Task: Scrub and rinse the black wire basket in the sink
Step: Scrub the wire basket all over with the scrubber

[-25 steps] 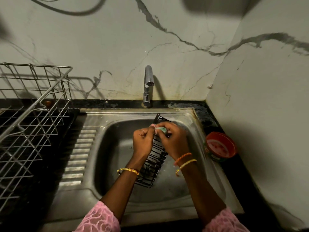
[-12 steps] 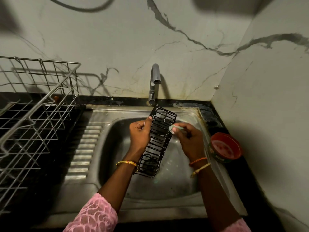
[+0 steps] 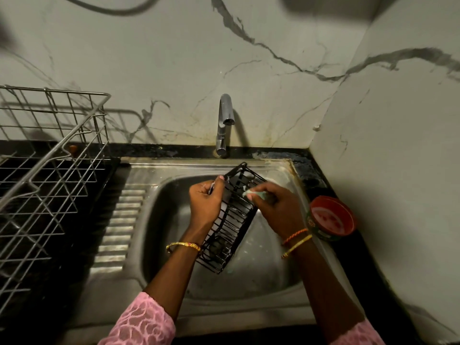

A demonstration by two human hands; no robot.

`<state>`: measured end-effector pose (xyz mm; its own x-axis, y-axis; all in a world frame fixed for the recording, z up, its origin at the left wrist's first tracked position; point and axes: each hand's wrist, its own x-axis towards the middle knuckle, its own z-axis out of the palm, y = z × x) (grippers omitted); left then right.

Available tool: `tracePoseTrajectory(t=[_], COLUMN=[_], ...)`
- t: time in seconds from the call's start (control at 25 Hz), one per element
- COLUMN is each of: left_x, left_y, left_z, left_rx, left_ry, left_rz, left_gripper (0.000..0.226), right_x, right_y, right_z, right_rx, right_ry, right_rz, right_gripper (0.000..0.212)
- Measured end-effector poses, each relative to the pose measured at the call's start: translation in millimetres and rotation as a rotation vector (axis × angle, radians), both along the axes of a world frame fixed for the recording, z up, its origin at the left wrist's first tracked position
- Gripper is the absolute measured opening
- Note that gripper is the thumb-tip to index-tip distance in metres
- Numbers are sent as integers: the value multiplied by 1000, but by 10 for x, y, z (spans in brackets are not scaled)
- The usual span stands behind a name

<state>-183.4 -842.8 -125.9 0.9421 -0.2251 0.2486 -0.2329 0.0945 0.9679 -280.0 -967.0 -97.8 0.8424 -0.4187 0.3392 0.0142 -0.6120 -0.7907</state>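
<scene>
While two hands grip: one black wire basket, one scrubber.

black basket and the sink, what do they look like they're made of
Black wire basket: thin metal wire with a black coating, judging by the welded parallel rods; the finish looks matte to satin. Sink: likely stainless steel, given its grey brushed sheen, soft reflections and pressed drainer ribs.
</scene>
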Motion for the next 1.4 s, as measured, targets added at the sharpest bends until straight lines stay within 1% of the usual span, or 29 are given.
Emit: tracePoseTrajectory(t=[0.04, 0.16, 0.24, 0.32, 0.36, 0.44, 0.52, 0.56, 0.6, 0.68, 0.76, 0.84, 0.92, 1.04, 1.08, 1.16, 1.28, 1.32, 1.4], left_x=[-3, 24, 37, 35, 40, 65, 111, 122, 119, 75, 13, -36, -65, -69, -73, -59, -35, -27, -5], left_y=[-2, -29, -48, -70, -78, -82, -64, -57, -58, -63, -52, -33, -21, -36, -48, -78, -87, -86, -77], left_z=[-10, -33, -14, 43, 76, 138, 194, 197, 186, 144, 131, 171, 214, 199, 194, 169, 85, 68, 61], left_rx=[14, 27, 52, 167, 240, 386, 472, 471, 469, 459, 373, 272, 250, 239, 247, 259, 220, 208, 195], left_ry=[2, 28, 24, -3, 5, 121, 258, 280, 256, 141, 114, 157, 166, 152, 157, 176, 186, 188, 202], left_rz=[-26, -99, -56, 35, 48, -35, -119, -135, -141, -149, -168, -181, -152, -162, -168, -176, -167, -147, -100], left_gripper=[51, 48, 39, 27, 24, 26, 39, 44, 50, 64, 71, 69, 63, 61, 61, 62, 63, 62, 58], right_x=[-67, -70, 10, 52, 55, 37, 8, -1, 2, 65, 141, 197, 268, 373, 385, 369, 331, 352, 447], right_y=[-6, -7, 40, 121, 158, 193, 208, 223, 244, 297, 340, 288, 91, -247, -266, -87, 267, 240, 21], right_z=[-12, -28, 20, 55, 54, 20, -25, -35, -26, 12, 29, 9, -21, -30, -33, -22, -40, -55, -64], right_rx=[24, 31, -6, -79, -101, -100, -63, -51, -39, -23, -25, -78, -106, 12, 24, 21, -41, -37, 33], right_ry=[19, 47, 0, -46, -52, -23, 4, -12, -47, -122, -146, -135, -128, -104, -94, -72, -74, -72, -47], right_rz=[5, -66, -73, -59, -63, -74, -48, -43, -48, -59, -23, 0, -43, -216, -234, -156, -2, -2, -110], right_gripper=[3, 6, 4, 4, 3, 2, 2, 2, 3, 6, 10, 13, 13, 11, 10, 9, 8, 9, 9])
